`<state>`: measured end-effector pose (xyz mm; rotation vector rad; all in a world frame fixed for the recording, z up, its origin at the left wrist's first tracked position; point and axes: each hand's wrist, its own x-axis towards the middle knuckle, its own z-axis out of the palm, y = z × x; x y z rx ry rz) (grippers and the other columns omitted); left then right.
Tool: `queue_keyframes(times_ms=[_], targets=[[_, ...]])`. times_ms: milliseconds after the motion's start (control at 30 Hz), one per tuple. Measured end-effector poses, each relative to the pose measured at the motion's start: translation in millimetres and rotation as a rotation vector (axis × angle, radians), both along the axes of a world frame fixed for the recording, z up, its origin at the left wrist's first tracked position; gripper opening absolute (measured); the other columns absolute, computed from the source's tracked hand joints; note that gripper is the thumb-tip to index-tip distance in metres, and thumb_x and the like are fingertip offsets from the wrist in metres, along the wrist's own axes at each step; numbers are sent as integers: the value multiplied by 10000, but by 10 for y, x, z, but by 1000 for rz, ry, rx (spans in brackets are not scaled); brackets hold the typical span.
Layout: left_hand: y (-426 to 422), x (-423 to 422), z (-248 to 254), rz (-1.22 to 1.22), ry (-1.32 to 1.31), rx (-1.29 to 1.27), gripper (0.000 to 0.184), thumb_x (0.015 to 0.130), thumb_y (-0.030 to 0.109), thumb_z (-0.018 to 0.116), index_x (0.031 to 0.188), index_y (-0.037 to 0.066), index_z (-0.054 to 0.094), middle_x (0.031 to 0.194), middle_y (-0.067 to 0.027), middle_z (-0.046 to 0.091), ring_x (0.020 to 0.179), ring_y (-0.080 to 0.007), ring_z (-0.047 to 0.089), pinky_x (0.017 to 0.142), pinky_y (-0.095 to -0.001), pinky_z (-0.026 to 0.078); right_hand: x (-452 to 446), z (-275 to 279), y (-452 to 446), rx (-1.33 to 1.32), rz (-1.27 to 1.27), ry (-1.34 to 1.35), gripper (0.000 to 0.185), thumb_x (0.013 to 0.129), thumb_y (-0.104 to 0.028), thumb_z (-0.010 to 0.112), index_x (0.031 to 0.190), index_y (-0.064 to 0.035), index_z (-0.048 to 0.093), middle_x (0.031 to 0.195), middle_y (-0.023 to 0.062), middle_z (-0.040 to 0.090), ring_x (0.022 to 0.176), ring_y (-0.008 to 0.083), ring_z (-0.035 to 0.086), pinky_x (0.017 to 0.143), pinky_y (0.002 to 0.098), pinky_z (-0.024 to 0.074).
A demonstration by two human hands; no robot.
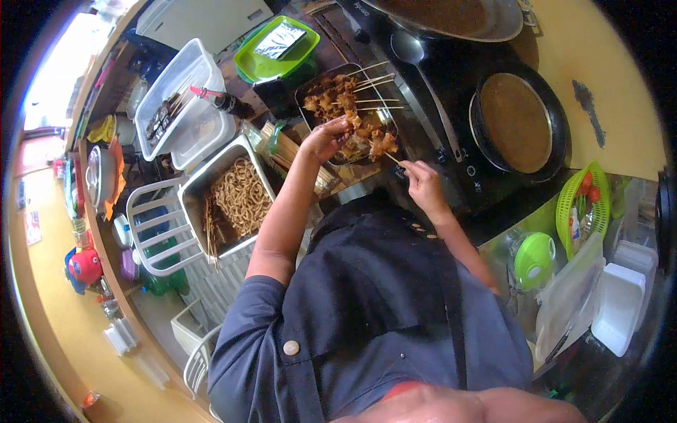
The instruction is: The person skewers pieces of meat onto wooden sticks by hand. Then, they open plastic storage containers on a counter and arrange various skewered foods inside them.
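Note:
My right hand [425, 187] is closed on the bare end of a wooden skewer [396, 161], with meat pieces [383, 144] on its other end. My left hand [326, 138] pinches a piece of meat [353, 120] between its fingertips, up and left of the skewer. Both hands are over the near side of a dark tray [302, 90]. In the tray lies a pile of skewered meat [331, 95], its sticks pointing right. Whether the pinched piece is on the same skewer is unclear.
A bin of coiled food [243, 194] stands left of my left forearm, near packed sticks [285, 149], a bottle [229, 103] and a clear tub [201, 70]. To the right are a ladle [407, 48], a brown-filled pan [511, 123] and a larger pan [451, 15]. A green basket [599, 204] is farther right.

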<state>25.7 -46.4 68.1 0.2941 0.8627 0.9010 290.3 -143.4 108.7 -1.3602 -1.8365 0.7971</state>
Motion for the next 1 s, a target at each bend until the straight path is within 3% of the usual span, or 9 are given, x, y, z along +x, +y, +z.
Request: queue_keyframes(times_ms=[100,200,367,467,567,667,767,1000], targets=[[25,-23,-72,-7,11,-37,317,795,20,587,1104,20,517,971,-49,594,880,-143,564,746,-244,480,-26,-42,16,28,-3,-8,254,729,104,494,942,10,597,752,159,573,676,279,591,602,329,469],[17,-13,-112,10,78,-28,321,787,17,594,1100,18,523,967,-49,595,876,-147,567,750,-251,479,-34,-60,22,27,12,-36,267,717,82,481,948,-4,583,765,165,556,714,326,564,639,379,466],[-8,18,-137,38,129,4,347,785,11,591,1122,31,511,968,-50,591,866,-164,573,756,-272,481,-74,-87,24,55,14,-97,270,714,79,483,950,-5,583,771,170,556,715,331,563,636,386,464],[-13,60,-201,137,89,30,385,784,-5,578,1154,56,489,998,-67,586,859,-182,578,756,-305,488,-104,-109,39,34,0,-64,257,719,74,480,943,6,585,772,174,559,715,332,561,640,385,463],[-71,205,123,315,120,93,451,780,-27,563,1202,78,442,1004,-90,578,861,-198,581,748,-324,501,-114,-165,57,43,-16,-35,256,724,97,482,941,10,587,753,164,558,695,306,574,614,357,461],[-39,194,-23,398,94,-19,498,768,-31,565,1229,52,397,978,-104,581,867,-201,585,723,-313,512,-130,-200,64,57,-13,-40,259,726,107,482,942,8,587,741,159,556,685,293,580,601,345,459],[-15,153,-151,324,186,71,538,756,-15,579,1245,14,357,943,-109,586,812,-206,603,677,-306,523,-143,-194,58,32,-3,-61,245,728,75,471,936,17,585,764,175,554,706,331,560,633,376,459],[-52,243,-272,447,214,128,368,738,12,616,1078,-29,483,834,-109,606,695,-203,613,634,-305,528,-182,-240,77,31,22,-96,267,717,75,436,938,22,576,802,192,546,745,366,544,659,411,458]])
